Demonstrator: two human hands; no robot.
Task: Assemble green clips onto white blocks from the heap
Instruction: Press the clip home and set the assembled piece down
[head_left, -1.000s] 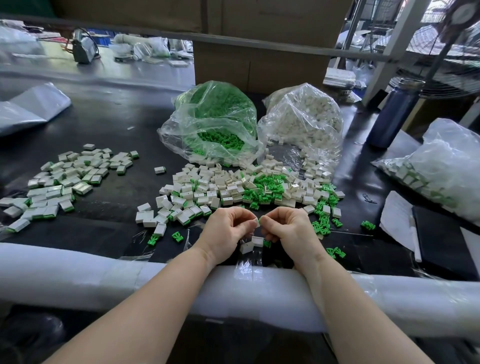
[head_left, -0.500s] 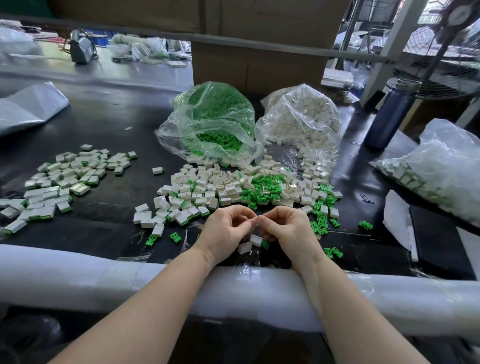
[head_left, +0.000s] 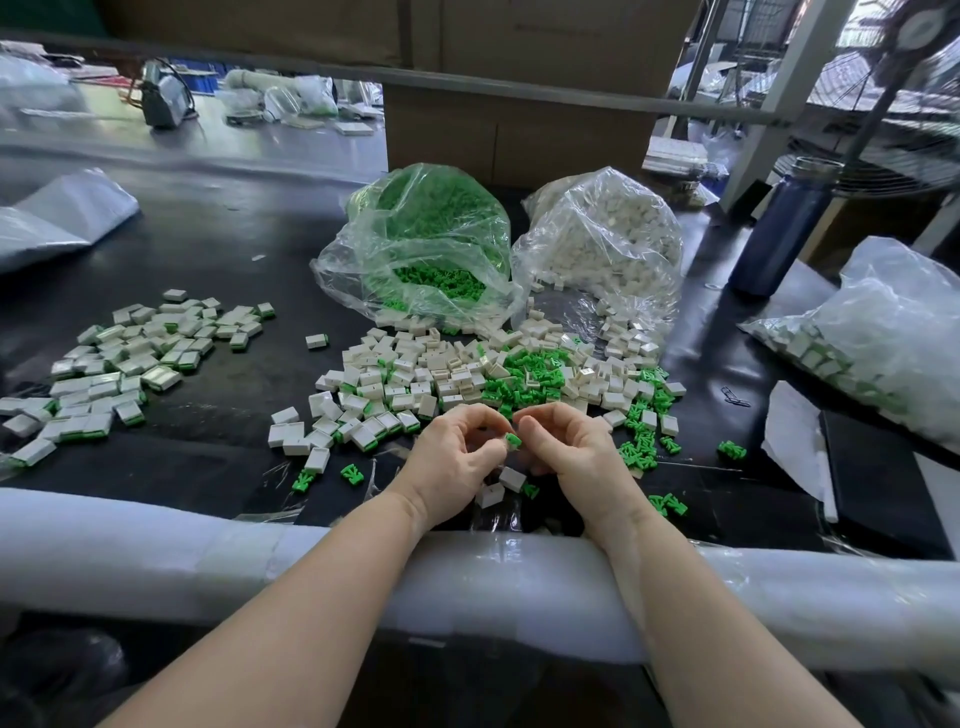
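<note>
**Clip held between both hands at the near edge of the worktop**

We find one green clip (head_left: 513, 441) in the narrow gap between the two hands, just above the black worktop (head_left: 218, 249). The left hand (head_left: 457, 462) has its fingers curled, with thumb and fingertip pinching the clip. The right hand (head_left: 574, 454) is also curled, its fingertips meeting the left hand's at the clip; we cannot tell whether it holds anything of its own. Two loose white blocks (head_left: 501, 486) lie on the worktop directly beneath the hands.

Just beyond the hands lies the mixed heap (head_left: 467, 374) of white blocks and green clips, with stray clips scattered to its right. Behind the heap stand two open clear bags, touching: a bag of green clips (head_left: 421, 244) on the left and a bag of white blocks (head_left: 602, 244) on the right.

Well apart to the left we note a spread of assembled pieces (head_left: 130, 364), white with green edges. At the far right lie a further bag (head_left: 878, 332) of parts and a dark blue bottle (head_left: 784, 228), upright. Both forearms rest on a white padded rail (head_left: 156, 551) along the near edge.
</note>
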